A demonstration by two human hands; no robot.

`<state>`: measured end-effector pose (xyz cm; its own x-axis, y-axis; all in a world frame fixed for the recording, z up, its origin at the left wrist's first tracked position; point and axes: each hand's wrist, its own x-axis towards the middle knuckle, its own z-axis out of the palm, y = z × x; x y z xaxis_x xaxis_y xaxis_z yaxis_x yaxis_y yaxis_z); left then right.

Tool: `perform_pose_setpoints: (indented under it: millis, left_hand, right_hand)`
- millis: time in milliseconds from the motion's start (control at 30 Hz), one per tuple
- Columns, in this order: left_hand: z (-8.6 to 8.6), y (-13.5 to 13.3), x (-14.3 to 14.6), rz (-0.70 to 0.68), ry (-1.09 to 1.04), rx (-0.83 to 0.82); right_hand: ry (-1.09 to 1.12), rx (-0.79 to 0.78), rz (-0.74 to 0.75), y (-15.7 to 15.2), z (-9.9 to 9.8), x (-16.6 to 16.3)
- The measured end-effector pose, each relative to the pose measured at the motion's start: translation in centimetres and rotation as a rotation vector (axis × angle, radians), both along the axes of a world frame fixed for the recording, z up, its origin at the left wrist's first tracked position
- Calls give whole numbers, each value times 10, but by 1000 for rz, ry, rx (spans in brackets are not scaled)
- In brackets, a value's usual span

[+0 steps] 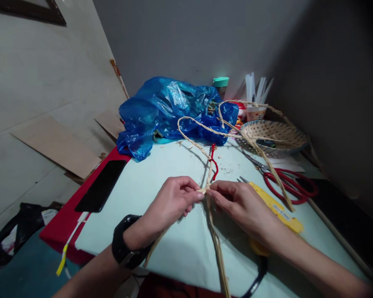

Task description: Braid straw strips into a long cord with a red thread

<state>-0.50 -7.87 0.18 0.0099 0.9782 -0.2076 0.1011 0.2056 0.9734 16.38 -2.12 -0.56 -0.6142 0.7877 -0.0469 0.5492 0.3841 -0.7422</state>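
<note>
A pale braid of dried plant fibre (195,143) loops across the table, and its working end lies between my two hands. My left hand (175,198), with a black watch on the wrist, pinches a flat strand at the left of the braid's end. Thumb and forefinger of my right hand (236,203) are closed on the braid at the same spot. Loose fibre strands (216,244) hang down from there towards the table's front edge. A red cord (215,163) is tied round the braid just beyond my fingers.
A blue plastic bag (170,107) covers the back of the table (136,182). At the right are red-handled scissors (289,186), a yellow glue gun (278,209), a woven basket (276,132) and a cup of glue sticks (256,111). A black phone (102,186) lies left.
</note>
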Motion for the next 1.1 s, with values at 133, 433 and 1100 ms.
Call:
perform_pose_setpoints:
  millis: [133,433,1100]
  left_hand:
    - [7,-2,4,23,-36,3]
    - [-2,-24,34,76,668,302]
    - [-7,13,5,-206,-240,24]
  right_hand:
    - [67,-18,-33,-2,2,1]
    - [206,-227,-6,0,2,2]
    - [426,-493,97,-1,5,3]
